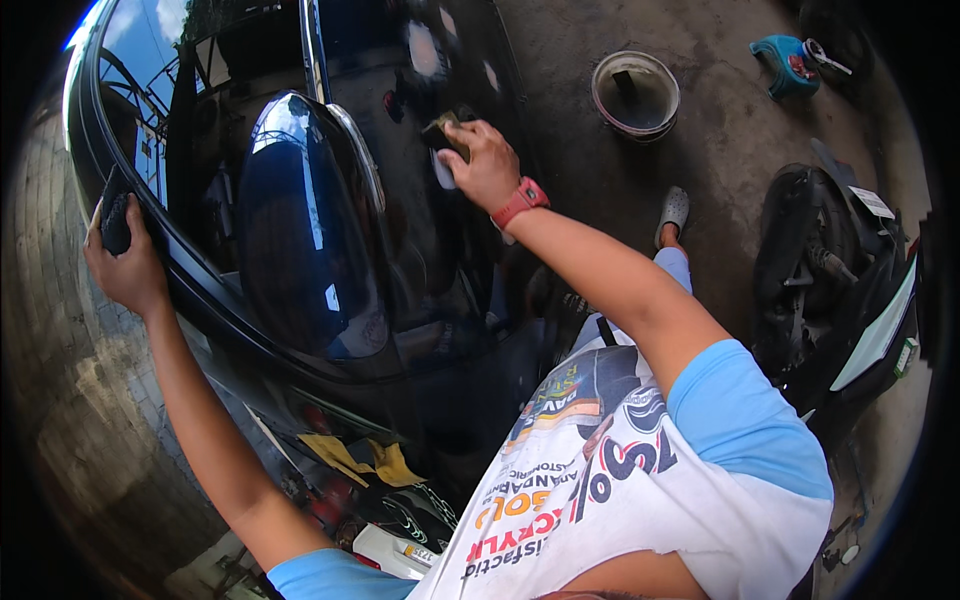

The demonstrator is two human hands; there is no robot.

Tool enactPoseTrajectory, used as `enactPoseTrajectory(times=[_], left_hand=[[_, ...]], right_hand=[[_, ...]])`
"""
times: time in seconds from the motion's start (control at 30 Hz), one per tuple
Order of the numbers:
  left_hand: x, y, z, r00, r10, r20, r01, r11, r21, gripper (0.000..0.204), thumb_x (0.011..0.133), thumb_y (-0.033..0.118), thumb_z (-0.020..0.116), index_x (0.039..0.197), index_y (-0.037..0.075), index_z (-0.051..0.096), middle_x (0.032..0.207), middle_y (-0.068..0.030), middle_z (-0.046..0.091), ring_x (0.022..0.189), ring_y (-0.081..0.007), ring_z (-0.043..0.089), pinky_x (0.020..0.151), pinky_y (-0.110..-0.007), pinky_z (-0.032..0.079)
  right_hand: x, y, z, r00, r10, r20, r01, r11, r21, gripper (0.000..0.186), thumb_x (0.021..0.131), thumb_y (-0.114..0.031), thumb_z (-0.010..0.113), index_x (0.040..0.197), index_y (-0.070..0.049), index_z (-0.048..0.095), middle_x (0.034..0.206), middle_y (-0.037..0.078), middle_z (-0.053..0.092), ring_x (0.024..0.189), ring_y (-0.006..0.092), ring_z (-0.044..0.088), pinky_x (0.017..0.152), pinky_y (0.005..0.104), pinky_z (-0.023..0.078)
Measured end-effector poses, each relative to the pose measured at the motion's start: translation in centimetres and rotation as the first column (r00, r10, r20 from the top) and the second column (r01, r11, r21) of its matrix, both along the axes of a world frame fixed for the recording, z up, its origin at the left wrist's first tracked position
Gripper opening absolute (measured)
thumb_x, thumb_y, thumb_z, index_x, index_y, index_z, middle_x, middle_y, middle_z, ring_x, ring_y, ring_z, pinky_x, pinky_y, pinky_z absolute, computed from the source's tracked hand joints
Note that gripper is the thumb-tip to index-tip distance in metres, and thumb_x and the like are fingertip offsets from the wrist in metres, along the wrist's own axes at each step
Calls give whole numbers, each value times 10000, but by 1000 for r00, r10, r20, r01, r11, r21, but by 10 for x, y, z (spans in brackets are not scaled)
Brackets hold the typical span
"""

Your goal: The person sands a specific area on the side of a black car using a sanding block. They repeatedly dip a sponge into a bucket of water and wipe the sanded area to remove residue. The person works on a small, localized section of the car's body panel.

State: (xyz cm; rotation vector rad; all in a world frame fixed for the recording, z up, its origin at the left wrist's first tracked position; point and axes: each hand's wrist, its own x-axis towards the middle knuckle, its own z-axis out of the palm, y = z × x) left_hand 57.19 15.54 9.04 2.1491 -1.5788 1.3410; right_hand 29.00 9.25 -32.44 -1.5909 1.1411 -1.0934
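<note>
A dark, glossy car fills the left and middle of the view, with its side mirror [305, 215] between my arms. My right hand [485, 165], a red watch on its wrist, presses a folded olive-yellow pad [437, 130] against the dark door panel [425, 240]. Whether that pad is cloth or sandpaper I cannot tell. At the far left, my left hand [130, 260] is closed around a black, rough-looking block [117, 220], beside the dark frame of the windshield. Pale reflections show on the panel near the pad.
A bucket [637, 95] of greyish liquid stands on the concrete at upper right, with a teal jug [785, 68] beyond it. A black motorcycle [830, 270] is parked at right. Yellow sheets [360, 460] lie low beside the car. My grey clog [675, 208] shows on the floor.
</note>
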Motion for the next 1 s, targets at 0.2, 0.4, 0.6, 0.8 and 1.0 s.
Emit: enactPoseTrajectory(times=[0.2,0.4,0.6,0.8,1.0], left_hand=[[-4,9,-1,999,-20,-25,19,999,-40,468,912,453,850,1227,113,786,1175,-87,741,1086,-290,728,959,-415,554],[-11,-1,-5,1000,2,2,-2,1000,-19,463,916,446,849,1224,105,786,1182,-88,744,1114,-281,727,972,-405,554],[-8,8,-5,999,-21,-36,20,999,-37,507,916,471,845,1228,76,778,1203,-108,740,1116,-291,724,984,-408,545],[-18,-3,-4,1000,-1,-15,0,1000,-24,529,913,488,845,1227,69,776,1202,-112,739,1082,-296,734,967,-406,552],[-10,10,-5,999,-30,-45,28,999,-39,515,915,482,845,1223,75,778,1190,-107,738,1090,-289,731,974,-399,549]], right_hand=[[-13,52,16,993,116,-33,-117,993,-35,459,895,-319,836,1310,-140,749,1236,111,670,1189,320,661,978,445,573],[7,-14,15,998,-56,-30,58,996,61,396,915,-300,809,1268,-128,757,1141,132,709,1134,351,684,981,458,558],[-14,56,13,995,97,-29,-99,994,-56,434,913,-296,813,1306,-131,731,1271,114,665,1170,350,655,982,463,564],[11,-17,6,997,-44,-69,40,998,-52,412,917,-288,807,1284,-112,742,1285,134,675,1166,353,667,990,465,560],[-22,64,13,994,108,-17,-109,990,-94,417,910,-266,816,1294,-120,743,1316,129,675,1161,351,661,1006,446,559]])
